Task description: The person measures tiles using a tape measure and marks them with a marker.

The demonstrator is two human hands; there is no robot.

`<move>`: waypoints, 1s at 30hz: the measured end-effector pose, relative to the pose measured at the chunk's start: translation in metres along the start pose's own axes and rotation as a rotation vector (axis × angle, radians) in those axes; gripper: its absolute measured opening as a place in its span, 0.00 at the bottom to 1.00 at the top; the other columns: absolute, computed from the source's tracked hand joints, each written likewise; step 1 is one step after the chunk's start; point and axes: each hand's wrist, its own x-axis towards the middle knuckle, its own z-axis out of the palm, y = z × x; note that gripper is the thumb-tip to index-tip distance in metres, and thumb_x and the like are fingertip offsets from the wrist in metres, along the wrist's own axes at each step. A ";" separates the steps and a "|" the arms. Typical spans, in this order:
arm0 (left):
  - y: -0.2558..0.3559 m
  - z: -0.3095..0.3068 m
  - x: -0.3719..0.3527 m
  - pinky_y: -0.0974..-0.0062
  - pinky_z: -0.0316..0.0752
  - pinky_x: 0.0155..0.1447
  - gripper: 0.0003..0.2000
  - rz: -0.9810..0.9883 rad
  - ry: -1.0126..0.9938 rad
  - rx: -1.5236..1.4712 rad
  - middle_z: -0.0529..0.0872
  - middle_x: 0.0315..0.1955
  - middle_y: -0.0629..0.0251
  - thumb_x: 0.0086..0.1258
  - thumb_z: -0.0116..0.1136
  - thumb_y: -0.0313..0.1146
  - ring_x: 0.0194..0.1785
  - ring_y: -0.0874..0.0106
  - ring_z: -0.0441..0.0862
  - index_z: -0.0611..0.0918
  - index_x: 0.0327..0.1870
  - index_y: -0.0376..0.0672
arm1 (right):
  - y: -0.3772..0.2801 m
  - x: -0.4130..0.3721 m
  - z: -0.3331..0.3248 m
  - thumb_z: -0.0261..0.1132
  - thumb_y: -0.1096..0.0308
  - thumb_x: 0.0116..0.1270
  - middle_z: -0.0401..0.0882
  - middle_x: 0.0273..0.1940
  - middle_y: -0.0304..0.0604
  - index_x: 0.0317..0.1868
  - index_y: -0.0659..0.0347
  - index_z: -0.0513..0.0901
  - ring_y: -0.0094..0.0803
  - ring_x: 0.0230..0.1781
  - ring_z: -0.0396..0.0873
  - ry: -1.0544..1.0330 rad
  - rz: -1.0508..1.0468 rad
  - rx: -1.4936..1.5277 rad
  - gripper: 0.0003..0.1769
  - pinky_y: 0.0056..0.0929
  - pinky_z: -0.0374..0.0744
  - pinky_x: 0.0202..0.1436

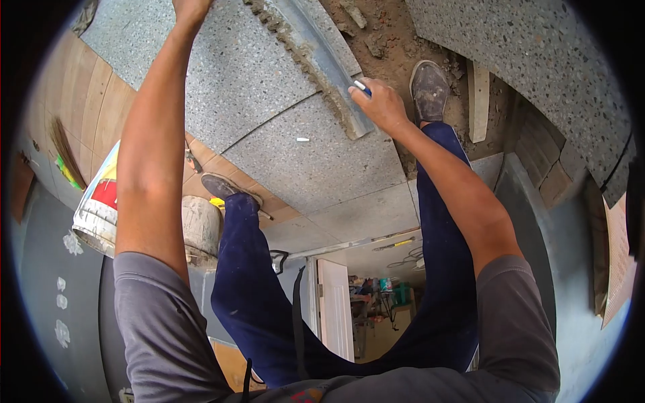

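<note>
My right hand (384,106) is closed around a blue-and-white marker (363,87), beside the end of a metal straightedge (316,57). Wet-looking mortar clings along one side of the straightedge, which lies across speckled grey terrazzo tiles (248,87). A small white piece like a marker cap (303,140) rests on the nearer tile. At the top edge, my left hand (191,8) is partly cut off over the terrazzo; its fingers are out of frame.
Bare soil (379,43) with rubble lies beyond the straightedge, near a wooden strip (478,101). A splattered bucket (201,225) and a white pail (97,221) stand at left by a broom (66,151). Large terrazzo slabs (537,54) rise at upper right.
</note>
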 end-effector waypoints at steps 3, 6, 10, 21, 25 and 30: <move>-0.063 0.010 -0.034 0.56 0.81 0.53 0.32 0.116 0.127 0.122 0.89 0.36 0.37 0.72 0.60 0.59 0.45 0.52 0.90 0.87 0.41 0.28 | -0.008 -0.006 -0.022 0.57 0.45 0.73 0.84 0.48 0.62 0.51 0.64 0.85 0.60 0.49 0.82 -0.054 -0.019 0.008 0.28 0.52 0.79 0.54; -0.076 -0.022 -0.122 0.51 0.79 0.56 0.25 0.110 -0.086 0.192 0.88 0.39 0.37 0.70 0.56 0.52 0.47 0.41 0.87 0.88 0.40 0.34 | -0.009 -0.013 -0.029 0.56 0.45 0.75 0.84 0.44 0.64 0.47 0.64 0.85 0.62 0.46 0.82 -0.086 -0.059 0.000 0.28 0.52 0.79 0.51; -0.159 -0.009 -0.239 0.49 0.78 0.51 0.23 -0.076 -0.335 0.184 0.88 0.36 0.38 0.71 0.58 0.51 0.44 0.41 0.87 0.87 0.37 0.34 | -0.027 -0.028 -0.022 0.57 0.46 0.75 0.84 0.36 0.65 0.40 0.67 0.84 0.63 0.40 0.82 -0.147 -0.048 -0.020 0.27 0.54 0.78 0.47; -0.279 -0.087 -0.458 0.57 0.80 0.55 0.16 -0.426 -0.489 -0.061 0.89 0.37 0.44 0.70 0.60 0.43 0.48 0.47 0.87 0.87 0.42 0.38 | -0.092 -0.085 0.082 0.61 0.57 0.68 0.81 0.31 0.69 0.35 0.70 0.83 0.66 0.35 0.82 -0.414 -0.163 -0.153 0.20 0.56 0.78 0.43; -0.367 -0.114 -0.524 0.61 0.80 0.51 0.14 -0.734 -0.147 -0.143 0.90 0.36 0.48 0.71 0.59 0.41 0.45 0.57 0.89 0.88 0.41 0.38 | -0.109 -0.093 0.107 0.60 0.56 0.69 0.81 0.31 0.70 0.36 0.72 0.84 0.66 0.35 0.82 -0.474 -0.164 -0.232 0.22 0.55 0.78 0.43; -0.435 -0.098 -0.655 0.57 0.79 0.49 0.14 -1.080 -0.206 -0.194 0.90 0.37 0.46 0.68 0.60 0.42 0.44 0.53 0.89 0.88 0.38 0.39 | -0.124 -0.106 0.123 0.60 0.54 0.70 0.81 0.31 0.69 0.36 0.73 0.83 0.66 0.35 0.83 -0.545 -0.181 -0.354 0.24 0.55 0.78 0.43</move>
